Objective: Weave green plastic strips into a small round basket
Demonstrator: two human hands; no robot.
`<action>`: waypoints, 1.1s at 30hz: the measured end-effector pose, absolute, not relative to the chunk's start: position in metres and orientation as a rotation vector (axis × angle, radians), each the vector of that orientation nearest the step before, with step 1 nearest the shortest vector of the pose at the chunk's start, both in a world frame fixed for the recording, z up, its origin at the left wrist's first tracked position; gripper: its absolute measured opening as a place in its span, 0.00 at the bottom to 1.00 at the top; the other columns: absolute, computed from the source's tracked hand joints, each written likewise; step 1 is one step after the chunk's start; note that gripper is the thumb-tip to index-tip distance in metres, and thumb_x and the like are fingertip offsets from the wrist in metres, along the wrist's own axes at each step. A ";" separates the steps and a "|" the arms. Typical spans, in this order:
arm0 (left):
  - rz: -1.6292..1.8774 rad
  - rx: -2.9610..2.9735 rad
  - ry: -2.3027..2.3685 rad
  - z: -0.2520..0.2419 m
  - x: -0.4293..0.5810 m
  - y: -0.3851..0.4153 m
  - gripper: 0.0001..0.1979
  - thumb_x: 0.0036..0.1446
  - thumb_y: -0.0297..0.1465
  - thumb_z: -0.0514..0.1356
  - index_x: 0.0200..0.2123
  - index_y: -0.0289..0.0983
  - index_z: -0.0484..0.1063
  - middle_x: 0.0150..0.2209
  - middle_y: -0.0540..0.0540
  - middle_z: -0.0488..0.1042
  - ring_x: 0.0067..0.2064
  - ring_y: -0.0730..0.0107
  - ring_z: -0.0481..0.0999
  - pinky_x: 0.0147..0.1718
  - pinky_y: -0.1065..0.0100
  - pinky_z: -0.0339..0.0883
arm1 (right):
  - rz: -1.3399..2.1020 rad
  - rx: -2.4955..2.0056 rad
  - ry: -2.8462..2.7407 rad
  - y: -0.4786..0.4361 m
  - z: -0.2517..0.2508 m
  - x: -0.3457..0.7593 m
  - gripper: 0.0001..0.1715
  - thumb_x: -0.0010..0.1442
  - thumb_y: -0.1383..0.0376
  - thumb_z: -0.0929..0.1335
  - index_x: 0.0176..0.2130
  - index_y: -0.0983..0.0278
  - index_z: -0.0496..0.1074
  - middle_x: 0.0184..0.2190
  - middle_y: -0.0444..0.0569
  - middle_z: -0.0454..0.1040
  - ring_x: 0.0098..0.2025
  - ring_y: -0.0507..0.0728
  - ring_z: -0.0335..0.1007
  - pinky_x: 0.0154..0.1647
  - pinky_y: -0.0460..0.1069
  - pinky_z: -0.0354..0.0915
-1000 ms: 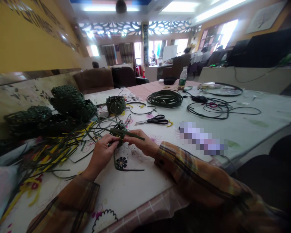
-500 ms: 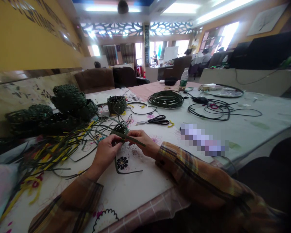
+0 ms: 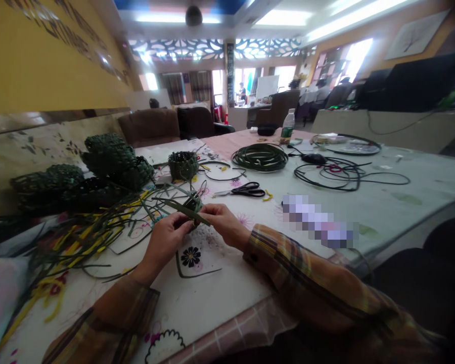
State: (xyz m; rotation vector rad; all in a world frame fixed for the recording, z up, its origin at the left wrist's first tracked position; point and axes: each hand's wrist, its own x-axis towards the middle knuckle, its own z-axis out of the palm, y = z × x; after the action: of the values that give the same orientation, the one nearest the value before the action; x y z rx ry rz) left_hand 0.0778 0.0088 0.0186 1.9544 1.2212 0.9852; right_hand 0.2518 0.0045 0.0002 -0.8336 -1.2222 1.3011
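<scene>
A small, partly woven green basket [image 3: 194,201] is on the near part of the table, with loose strips sticking out to its left. My left hand [image 3: 169,236] is closed on its near edge, thumb and forefinger pinched together. From the right, my right hand [image 3: 224,221] pinches a flat dark green strip [image 3: 182,208], which runs slantwise across the front of the basket. Fingers and strip hide much of the weave. Below the hands, one long bent strip hangs past a black printed flower [image 3: 190,257] on the tablecloth.
Scissors [image 3: 246,189] lie beyond my hands, near a finished small basket [image 3: 183,165] and a coil of green strip [image 3: 260,156]. Yellow and green strips [image 3: 94,237] are heaped at left, before larger woven baskets [image 3: 108,156]. A bottle [image 3: 287,126] stands farther back.
The flat strip has shifted left and turned; less of it extends past my right hand, more past the left. My right fingers moved slightly. Both hands keep their grip.
</scene>
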 end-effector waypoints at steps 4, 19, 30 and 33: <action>1.022 1.865 1.248 0.015 0.080 0.009 0.15 0.54 0.41 0.62 0.38 0.39 0.81 0.34 0.48 0.82 0.33 0.65 0.77 0.31 0.69 0.69 | 1.178 -0.866 -1.270 0.005 -0.001 0.252 0.13 0.50 0.58 0.73 0.24 0.66 0.74 0.25 0.44 0.72 0.32 0.51 0.64 0.37 0.47 0.60; 1.191 1.761 1.500 0.016 0.078 0.006 0.15 0.49 0.44 0.63 0.26 0.37 0.77 0.23 0.50 0.76 0.27 0.68 0.72 0.28 0.69 0.63 | 0.073 -0.944 -2.096 0.005 -0.006 0.251 0.09 0.61 0.69 0.70 0.28 0.63 0.75 0.34 0.48 0.70 0.38 0.55 0.60 0.46 0.52 0.57; 1.174 1.788 1.466 0.014 0.081 0.003 0.16 0.50 0.44 0.62 0.26 0.37 0.77 0.25 0.48 0.77 0.28 0.67 0.73 0.29 0.69 0.64 | -0.156 -1.078 -2.145 -0.009 -0.006 0.239 0.12 0.65 0.59 0.68 0.33 0.65 0.71 0.30 0.49 0.73 0.35 0.56 0.64 0.46 0.52 0.59; 1.134 1.829 1.500 0.016 0.083 0.001 0.16 0.51 0.44 0.61 0.27 0.37 0.78 0.25 0.48 0.78 0.28 0.66 0.74 0.28 0.69 0.64 | -0.186 -1.108 -2.008 -0.012 -0.004 0.239 0.15 0.64 0.55 0.68 0.34 0.65 0.71 0.32 0.51 0.74 0.37 0.58 0.66 0.53 0.55 0.58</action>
State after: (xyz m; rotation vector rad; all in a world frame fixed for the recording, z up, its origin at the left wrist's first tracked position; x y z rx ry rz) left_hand 0.0828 0.0007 0.0159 1.8286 1.5003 1.1343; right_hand 0.2392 -0.0118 -0.0041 -1.1077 -2.0084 -0.1860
